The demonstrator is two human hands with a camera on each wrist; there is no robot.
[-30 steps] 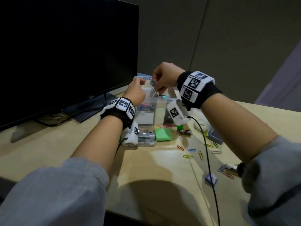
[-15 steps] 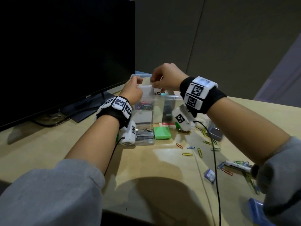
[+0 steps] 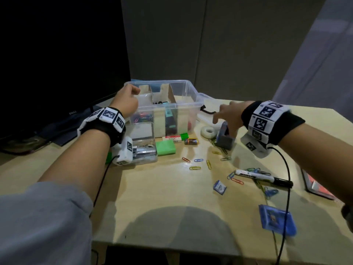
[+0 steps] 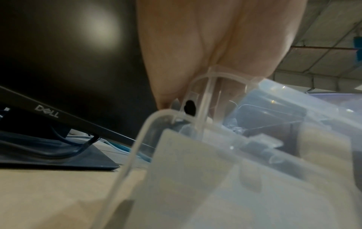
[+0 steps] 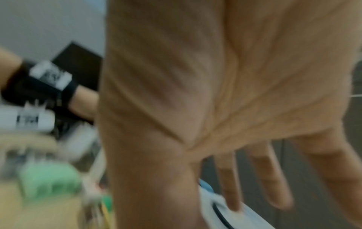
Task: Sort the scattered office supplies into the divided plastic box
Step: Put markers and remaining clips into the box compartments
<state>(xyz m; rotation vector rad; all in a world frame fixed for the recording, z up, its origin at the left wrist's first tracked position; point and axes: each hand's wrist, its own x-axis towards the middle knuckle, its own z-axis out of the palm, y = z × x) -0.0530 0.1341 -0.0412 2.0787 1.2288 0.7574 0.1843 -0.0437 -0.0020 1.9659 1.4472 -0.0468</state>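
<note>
I see a light wood desk (image 3: 152, 197), dark monitor (image 3: 57, 54), grey wall panels. My left hand (image 3: 127, 103) grips the divided plastic box (image 3: 183, 104) rim at desk rear; right hand (image 3: 229, 113) spread, empty, above loose paper clips (image 3: 198, 163).

My right hand (image 3: 228, 113) smears with motion blur in both views; I cannot tell whether its fingers touch the white lid (image 5: 221, 207) under them. My left hand (image 3: 127, 101) covers the near-left corner of the clear divided plastic box (image 3: 183, 87). The box's coloured contents are too indistinct to name. The flat red-and-black item (image 3: 317, 185) is cut off at the frame's right edge.
</note>
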